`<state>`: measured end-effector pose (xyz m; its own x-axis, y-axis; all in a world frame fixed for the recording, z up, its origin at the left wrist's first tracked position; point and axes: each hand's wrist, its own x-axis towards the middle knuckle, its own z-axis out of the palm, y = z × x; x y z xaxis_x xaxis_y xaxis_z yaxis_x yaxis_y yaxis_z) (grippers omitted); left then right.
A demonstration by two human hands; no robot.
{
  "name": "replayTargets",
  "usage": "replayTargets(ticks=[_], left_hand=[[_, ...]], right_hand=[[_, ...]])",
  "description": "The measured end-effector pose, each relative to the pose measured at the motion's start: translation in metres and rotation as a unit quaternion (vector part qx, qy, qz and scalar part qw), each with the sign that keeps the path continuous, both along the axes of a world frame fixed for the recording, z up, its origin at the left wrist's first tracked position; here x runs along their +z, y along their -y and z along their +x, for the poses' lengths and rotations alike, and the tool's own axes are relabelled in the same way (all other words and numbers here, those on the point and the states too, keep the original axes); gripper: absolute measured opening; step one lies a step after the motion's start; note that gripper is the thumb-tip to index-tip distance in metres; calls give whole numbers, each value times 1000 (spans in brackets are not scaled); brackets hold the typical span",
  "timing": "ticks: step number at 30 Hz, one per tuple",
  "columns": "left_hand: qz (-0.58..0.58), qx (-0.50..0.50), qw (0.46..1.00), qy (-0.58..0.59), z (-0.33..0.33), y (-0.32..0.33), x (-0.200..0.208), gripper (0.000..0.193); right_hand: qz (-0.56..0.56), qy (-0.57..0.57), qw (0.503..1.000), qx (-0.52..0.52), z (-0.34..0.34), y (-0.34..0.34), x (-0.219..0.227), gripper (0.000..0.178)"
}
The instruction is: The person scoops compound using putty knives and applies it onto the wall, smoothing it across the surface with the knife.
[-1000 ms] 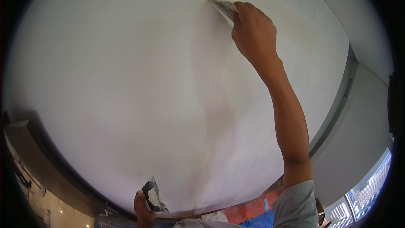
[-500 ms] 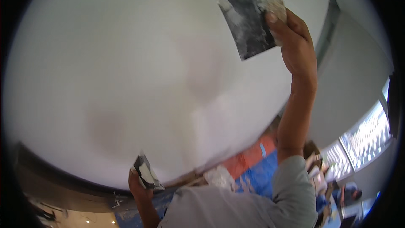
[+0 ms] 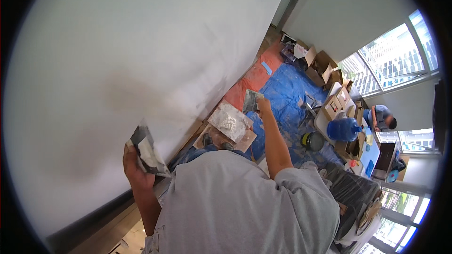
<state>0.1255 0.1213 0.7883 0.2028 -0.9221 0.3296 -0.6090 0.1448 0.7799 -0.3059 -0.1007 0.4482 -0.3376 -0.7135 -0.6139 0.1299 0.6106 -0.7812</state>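
Wall (image 3: 117, 56) at left, blue sheet (image 3: 294, 84) right of it, board (image 3: 217, 118) between. Left hand (image 3: 136, 171): fingers clamped on the left scraper (image 3: 141, 136) near the wall. Right hand (image 3: 265, 107): fingers clamped on the right scraper (image 3: 250, 100), seen just past the board. Best keep the left scraper steady under its putty (image 3: 149, 153)

In our left hand (image 3: 136, 169) we grip a dark scraper (image 3: 140, 136) smeared with pale paste (image 3: 149, 153), beside the white wall (image 3: 117, 42); our right hand (image 3: 265, 106) holds a flat blade (image 3: 251, 100) near a smeared board (image 3: 230, 121). We see blue sheeting (image 3: 288, 89) and a blue jug (image 3: 343, 130) among cardboard boxes (image 3: 332, 107).
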Motion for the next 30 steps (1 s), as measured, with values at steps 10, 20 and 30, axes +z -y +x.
replayTargets(ticks=[10,20,30], left_hand=[[164,-51,841,-514,-46,84,-55,27],[263,-147,783,-545,-51,133,-19,26],[292,-189,804,-483,-50,140,-10,25]], right_hand=[[-151,330,932,27,39,-52,167,18],[-604,-357,521,486,76,-65,390,44],[-544,-433,385,607,99,-59,423,38]])
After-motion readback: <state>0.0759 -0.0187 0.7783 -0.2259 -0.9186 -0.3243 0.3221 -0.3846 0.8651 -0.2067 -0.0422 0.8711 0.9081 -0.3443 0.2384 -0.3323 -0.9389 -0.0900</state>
